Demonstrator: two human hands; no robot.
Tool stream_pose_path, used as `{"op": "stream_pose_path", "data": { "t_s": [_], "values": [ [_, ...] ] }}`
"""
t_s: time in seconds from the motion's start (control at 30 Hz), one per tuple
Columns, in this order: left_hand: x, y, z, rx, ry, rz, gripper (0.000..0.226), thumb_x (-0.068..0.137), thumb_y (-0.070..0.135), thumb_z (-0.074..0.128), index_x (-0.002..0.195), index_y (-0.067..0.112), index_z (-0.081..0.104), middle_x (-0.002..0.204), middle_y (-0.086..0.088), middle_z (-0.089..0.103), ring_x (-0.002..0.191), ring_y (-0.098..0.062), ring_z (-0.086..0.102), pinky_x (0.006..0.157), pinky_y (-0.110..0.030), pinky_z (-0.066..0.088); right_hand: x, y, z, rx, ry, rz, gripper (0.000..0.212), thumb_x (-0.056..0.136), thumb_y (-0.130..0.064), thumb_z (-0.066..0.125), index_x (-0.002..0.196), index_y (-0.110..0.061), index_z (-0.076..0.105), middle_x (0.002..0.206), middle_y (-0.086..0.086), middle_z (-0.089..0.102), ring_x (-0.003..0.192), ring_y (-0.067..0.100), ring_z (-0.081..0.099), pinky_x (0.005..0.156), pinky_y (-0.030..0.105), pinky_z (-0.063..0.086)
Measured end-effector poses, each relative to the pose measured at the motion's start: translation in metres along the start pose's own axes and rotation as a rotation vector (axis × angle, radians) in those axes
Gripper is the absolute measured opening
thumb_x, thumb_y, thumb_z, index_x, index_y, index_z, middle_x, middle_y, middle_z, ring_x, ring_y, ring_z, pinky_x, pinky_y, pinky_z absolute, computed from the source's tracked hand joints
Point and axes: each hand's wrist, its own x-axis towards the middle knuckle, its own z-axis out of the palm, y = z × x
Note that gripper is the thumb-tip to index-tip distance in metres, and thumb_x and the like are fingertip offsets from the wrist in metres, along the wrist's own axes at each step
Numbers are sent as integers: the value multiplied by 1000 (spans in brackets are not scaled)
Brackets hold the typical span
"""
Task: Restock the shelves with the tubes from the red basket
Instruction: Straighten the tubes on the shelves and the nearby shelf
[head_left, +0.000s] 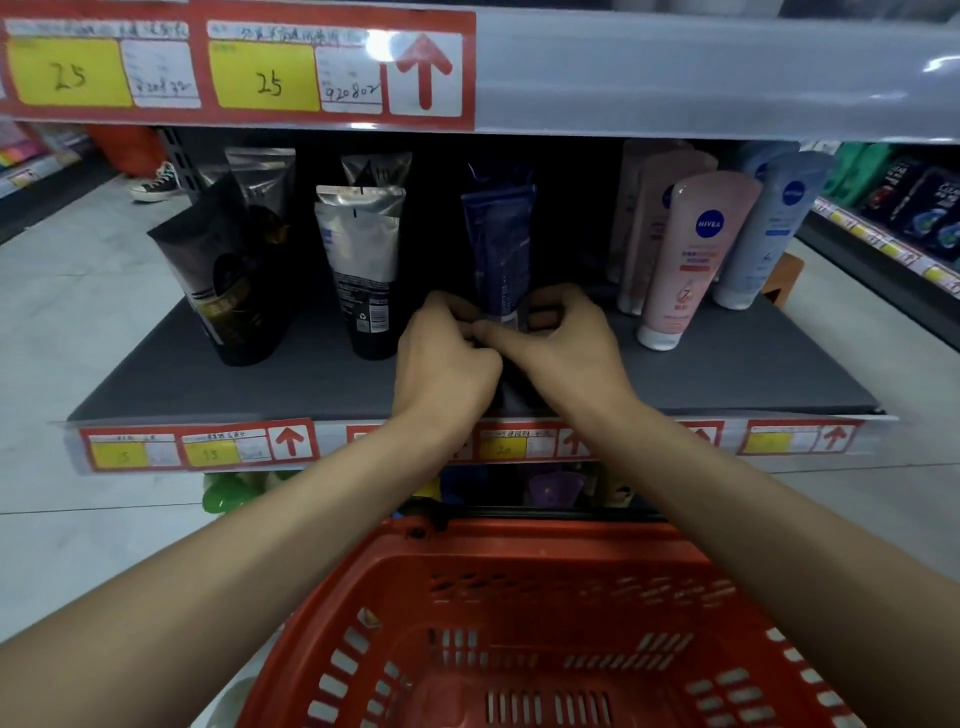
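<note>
A dark blue tube stands upright, cap down, in the middle of the grey shelf. My left hand and my right hand meet at its base, fingers curled round the lower end and cap. The cap itself is hidden by my fingers. The red basket sits below my forearms, and I see no tubes in the part that shows.
Black tubes and a silver-and-black tube stand left of the blue one. Pink tubes and pale blue tubes stand to the right. An upper shelf edge with price labels overhangs. A person's sneaker shows at far left.
</note>
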Motion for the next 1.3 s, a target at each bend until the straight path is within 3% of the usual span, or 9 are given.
{"op": "stream_pose_path", "data": {
  "t_s": [0.1,0.2,0.3,0.4,0.53,0.67,0.77,1.13,1.3],
  "values": [
    [-2,-1,-3,-30,-23,-21,33,83,-3,54,109,15,63,86,14,62,78,1,57,64,-8,42,3,0,-1,-17,9,17,66,66,-43,92,119,-16,64,106,-2,69,97,12,66,78,25,53],
    [-3,-3,-4,-71,-47,-38,37,81,-6,53,106,17,68,93,5,71,91,-10,66,79,-21,54,6,2,-5,-27,-5,15,54,71,-33,88,119,-16,69,101,-2,72,96,13,69,80,28,57],
    [0,-6,-7,-74,-37,-43,35,83,-3,55,105,20,69,96,4,71,94,-13,67,79,-23,54,7,5,-10,-22,-37,12,52,72,-26,84,121,-16,69,103,-4,73,97,11,69,84,28,57],
    [3,-8,-11,-53,-54,-50,39,83,0,58,116,20,67,100,4,70,96,-18,67,82,-28,56,9,8,-14,48,-76,18,58,68,-22,84,122,-15,62,107,0,73,99,15,70,85,32,59],
    [5,-7,-12,-26,-102,-34,51,82,6,67,131,18,63,112,0,70,104,-21,67,95,-37,56,14,7,-16,126,-162,49,50,77,-6,79,125,-7,61,109,8,74,98,19,71,79,26,56],
    [5,-5,-9,-13,-126,33,49,80,10,75,127,21,66,109,3,73,103,-16,68,93,-32,56,18,6,-18,148,-181,21,29,83,3,71,109,-11,68,98,7,74,86,15,68,76,25,55],
    [6,-4,-8,-11,-125,47,43,81,12,76,123,22,69,101,5,74,96,-14,69,84,-25,54,22,9,-18,153,-173,-8,30,87,5,68,94,-23,67,90,-1,72,84,11,68,79,25,56],
    [8,-7,-3,-7,-99,18,47,79,21,85,121,18,65,100,5,72,91,-13,70,79,-25,54,32,23,-19,199,-178,92,38,88,19,52,108,-11,66,105,17,73,104,30,70,93,41,59],
    [10,-6,-3,-18,-126,-17,46,78,13,79,121,19,63,101,4,72,94,-14,69,83,-31,58,38,29,-17,223,-167,125,43,86,23,46,116,-1,65,104,23,71,99,33,71,86,39,62]
  ]
}}
